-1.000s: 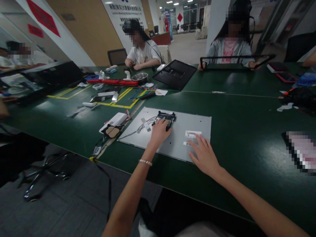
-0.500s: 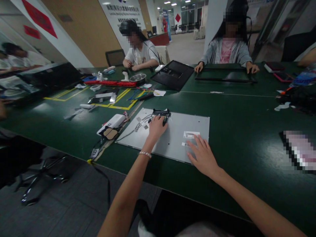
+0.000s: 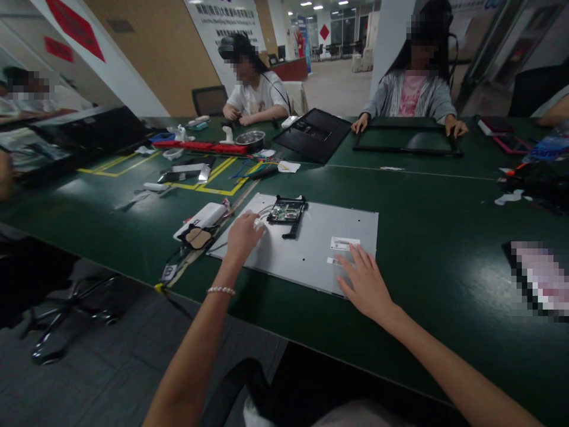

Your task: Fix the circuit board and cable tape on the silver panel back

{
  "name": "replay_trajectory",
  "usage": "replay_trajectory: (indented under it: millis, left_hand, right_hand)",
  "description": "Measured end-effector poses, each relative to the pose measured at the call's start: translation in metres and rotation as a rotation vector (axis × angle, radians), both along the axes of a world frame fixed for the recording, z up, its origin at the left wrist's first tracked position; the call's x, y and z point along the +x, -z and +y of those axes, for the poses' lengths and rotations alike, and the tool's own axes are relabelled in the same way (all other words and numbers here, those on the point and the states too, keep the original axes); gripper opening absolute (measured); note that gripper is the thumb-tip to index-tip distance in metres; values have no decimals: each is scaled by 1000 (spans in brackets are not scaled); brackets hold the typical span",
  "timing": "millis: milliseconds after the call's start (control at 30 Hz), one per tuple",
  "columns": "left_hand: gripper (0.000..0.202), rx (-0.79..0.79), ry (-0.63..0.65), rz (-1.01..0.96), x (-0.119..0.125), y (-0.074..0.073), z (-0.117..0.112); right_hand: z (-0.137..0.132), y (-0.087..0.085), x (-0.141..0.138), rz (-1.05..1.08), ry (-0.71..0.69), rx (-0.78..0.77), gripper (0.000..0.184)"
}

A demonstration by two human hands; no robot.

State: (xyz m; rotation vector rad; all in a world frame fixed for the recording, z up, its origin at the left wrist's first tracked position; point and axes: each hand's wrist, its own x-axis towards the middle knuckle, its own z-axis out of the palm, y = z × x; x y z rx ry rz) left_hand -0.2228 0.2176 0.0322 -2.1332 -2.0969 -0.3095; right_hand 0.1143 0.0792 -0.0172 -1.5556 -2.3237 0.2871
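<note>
A flat silver-grey panel (image 3: 317, 267), like the back of a display, lies on the table before me. My left hand (image 3: 243, 237) is at its left side, over the cables and tape strips. Its fingers look bunched together, with something whitish at the fingertips that I cannot make out. Just right of it, a green circuit board in a black frame (image 3: 287, 212) rests on the panel, a black arm sticking out toward me. My right hand (image 3: 367, 281) lies spread at the panel's right front edge, fingers by the white label (image 3: 345, 244), holding nothing.
Left of the panel lie a white power bank-like box (image 3: 207, 217) and a cable. A phone (image 3: 540, 273) is at the right. Across the table a person holds a black frame (image 3: 408, 149), beside a black back cover (image 3: 313, 135). A metal bowl (image 3: 250, 139) stands farther left.
My left hand has moved left off the circuit board, onto the taped cables, uncovering the board and its black arm. My right hand has stayed put.
</note>
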Motion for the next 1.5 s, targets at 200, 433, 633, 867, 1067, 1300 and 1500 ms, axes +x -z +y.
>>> replay_trajectory:
  millis: [200,433,633,867,1067,1300,1500]
  left_hand:
    - [31,-88,-85,120,-4,-1,2]
    - [37,196,-117,68,19,-44,41]
    - [37,132,110,123,81,-39,83]
    - [34,-64,92,148,112,-2,106]
    - [34,-87,63,166,104,2,114]
    - [33,-112,25,152,93,-5,132]
    - [33,-124,7,86,79,-6,129]
  right_hand:
    - [-1,-1,0,-12,7,-10,53]
    - [-1,-2,-2,-17,17,-26,53]
    - [0,-3,-3,-20,14,-23,53]
    - [2,0,-3,-13,20,-7,52]
    - [1,-2,-4,-6,25,-12,51]
    - [1,-4,-3,-18,21,-22,52]
    - [1,-6,-3,-23,14,-32,51]
